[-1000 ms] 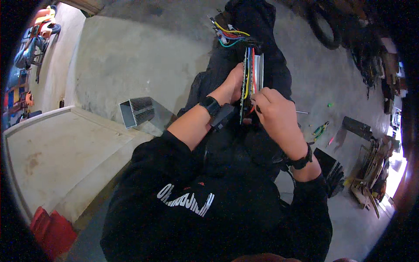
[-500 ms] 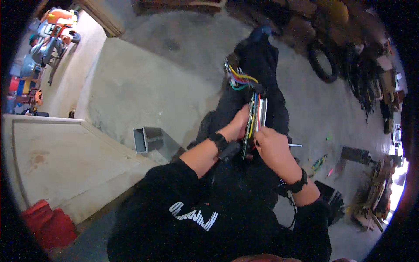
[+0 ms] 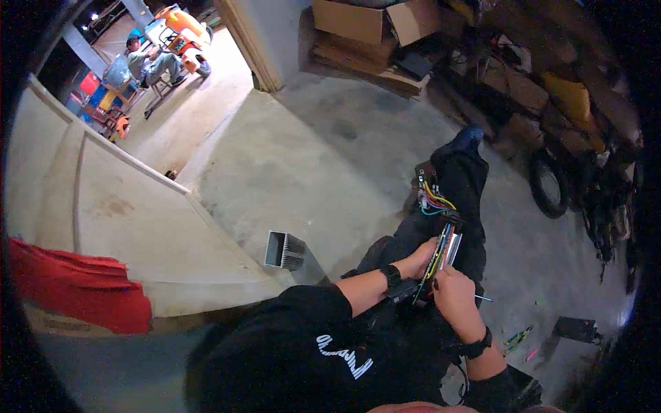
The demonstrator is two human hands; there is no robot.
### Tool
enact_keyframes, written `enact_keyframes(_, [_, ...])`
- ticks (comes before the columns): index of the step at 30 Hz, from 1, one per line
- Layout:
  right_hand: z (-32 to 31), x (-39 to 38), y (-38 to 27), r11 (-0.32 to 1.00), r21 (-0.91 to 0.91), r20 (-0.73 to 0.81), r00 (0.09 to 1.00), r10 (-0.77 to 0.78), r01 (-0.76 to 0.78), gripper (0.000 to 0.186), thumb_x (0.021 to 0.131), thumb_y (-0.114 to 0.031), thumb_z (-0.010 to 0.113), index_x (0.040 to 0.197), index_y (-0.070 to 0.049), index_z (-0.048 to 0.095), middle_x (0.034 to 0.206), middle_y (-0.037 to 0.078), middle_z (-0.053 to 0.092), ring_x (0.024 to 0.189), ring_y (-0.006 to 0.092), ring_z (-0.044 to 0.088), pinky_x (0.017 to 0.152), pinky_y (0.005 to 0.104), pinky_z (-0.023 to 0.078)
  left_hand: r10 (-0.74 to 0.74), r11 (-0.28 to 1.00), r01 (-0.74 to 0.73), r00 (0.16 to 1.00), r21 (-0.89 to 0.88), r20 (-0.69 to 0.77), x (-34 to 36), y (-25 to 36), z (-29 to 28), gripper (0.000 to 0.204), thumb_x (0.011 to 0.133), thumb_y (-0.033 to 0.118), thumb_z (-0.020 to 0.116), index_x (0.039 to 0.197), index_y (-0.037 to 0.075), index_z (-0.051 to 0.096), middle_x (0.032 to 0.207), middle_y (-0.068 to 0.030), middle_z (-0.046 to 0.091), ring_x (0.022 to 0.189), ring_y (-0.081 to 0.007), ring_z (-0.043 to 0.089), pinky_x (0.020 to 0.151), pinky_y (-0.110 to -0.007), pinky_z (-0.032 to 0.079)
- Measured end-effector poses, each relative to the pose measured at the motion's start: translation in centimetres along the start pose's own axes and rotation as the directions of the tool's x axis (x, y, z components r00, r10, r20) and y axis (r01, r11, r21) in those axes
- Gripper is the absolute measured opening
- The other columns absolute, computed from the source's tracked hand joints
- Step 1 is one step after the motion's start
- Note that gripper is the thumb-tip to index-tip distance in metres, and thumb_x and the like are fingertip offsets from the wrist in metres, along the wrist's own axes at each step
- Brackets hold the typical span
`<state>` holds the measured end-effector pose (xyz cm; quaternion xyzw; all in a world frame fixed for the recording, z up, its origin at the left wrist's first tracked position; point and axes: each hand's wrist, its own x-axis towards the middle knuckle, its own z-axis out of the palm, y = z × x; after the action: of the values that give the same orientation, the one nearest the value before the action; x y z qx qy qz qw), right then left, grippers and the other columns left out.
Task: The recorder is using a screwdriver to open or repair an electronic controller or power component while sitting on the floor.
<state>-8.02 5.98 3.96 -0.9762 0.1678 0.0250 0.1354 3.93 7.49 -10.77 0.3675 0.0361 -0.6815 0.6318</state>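
A circuit board (image 3: 428, 275) with yellow, red and blue wires lies along my lap, and a pale metal strip (image 3: 452, 249) runs beside it. My left hand (image 3: 421, 261) grips the board's left side; its fingertips are hidden behind it. My right hand (image 3: 454, 296) is closed in a fist at the board's right side. From this fist a thin metal shaft (image 3: 484, 299) sticks out to the right, like a screwdriver's; the rest is covered by my fingers. Beyond the board, a bundle of coloured wires (image 3: 438, 199) with connectors rests on my dark trouser leg.
A finned metal housing (image 3: 286, 250) stands on the floor to the left. Pliers (image 3: 518, 339) and a black box (image 3: 577, 329) lie at right. A tyre (image 3: 549, 184), cardboard boxes (image 3: 351, 24) and clutter line the far side. Through the doorway a person (image 3: 157, 63) sits by an orange vehicle.
My view has swung left and up, so the lap, hands and board appear lower and further right. Both hands keep their hold near the board.
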Motion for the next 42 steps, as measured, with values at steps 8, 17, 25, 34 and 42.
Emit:
enact_keyframes(8, [-0.3,-0.4,0.5,1.0,0.001,-0.024,1.0,-0.01,0.01,0.007,0.071,-0.01,0.065,0.076,-0.005,0.064,0.081,0.011,0.061,0.08,0.0304,0.062,0.068,0.0429,0.051,0.036,0.999,-0.036,0.999,0.039,0.016,0.1,-0.3,0.4,0.04,0.095,0.043,0.033,0.081,0.016,0.058,0.07,-0.0011,0.058,0.059,-0.0157,0.054,0.052,-0.033,0.045])
enact_keyframes(17, [0.1,-0.5,0.5,0.998,-0.058,0.047,0.999,0.019,-0.016,0.014,0.071,-0.013,0.068,0.08,-0.003,0.062,0.087,0.013,0.06,0.084,0.0308,0.061,0.07,0.0434,0.052,0.033,0.998,-0.031,0.999,0.053,-0.031,0.6,-0.5,0.2,0.04,0.094,0.043,0.035,0.077,0.015,0.059,0.066,-0.0012,0.057,0.058,-0.0149,0.054,0.055,-0.031,0.046])
enact_keyframes(25, [-0.6,-0.7,-0.3,1.0,-0.027,-0.012,1.0,0.008,-0.008,0.011,0.073,-0.013,0.066,0.08,-0.004,0.064,0.084,0.013,0.061,0.082,0.031,0.061,0.07,0.0422,0.05,0.054,0.997,-0.057,0.997,0.057,0.047,0.0,-0.3,-0.2,0.04,0.095,0.042,0.035,0.08,0.015,0.061,0.07,-0.0021,0.061,0.059,-0.015,0.056,0.055,-0.032,0.047])
enact_keyframes(34, [-4.4,-1.1,0.5,0.975,0.209,-0.1,0.99,0.104,-0.081,0.021,0.079,-0.018,0.067,0.095,-0.004,0.064,0.093,0.017,0.064,0.086,0.0353,0.061,0.074,0.0417,0.049,0.073,0.995,-0.078,0.995,0.068,0.075,-0.5,0.0,0.6,0.045,0.094,0.052,0.035,0.093,0.013,0.058,0.079,-0.0104,0.062,0.063,-0.0258,0.059,0.049,-0.042,0.05])
enact_keyframes(42, [-10.3,-3.3,2.8,0.639,0.755,-0.518,0.732,0.443,0.148,0.065,0.08,-0.003,0.062,0.139,-0.007,0.034,0.108,0.013,0.056,0.091,0.0217,0.06,0.083,0.0319,0.047,-0.084,0.996,0.085,0.995,0.005,-0.047,-1.9,1.9,2.3,0.042,0.092,0.046,0.038,0.094,0.01,0.059,0.08,-0.0083,0.06,0.072,-0.0224,0.059,0.065,-0.039,0.051])
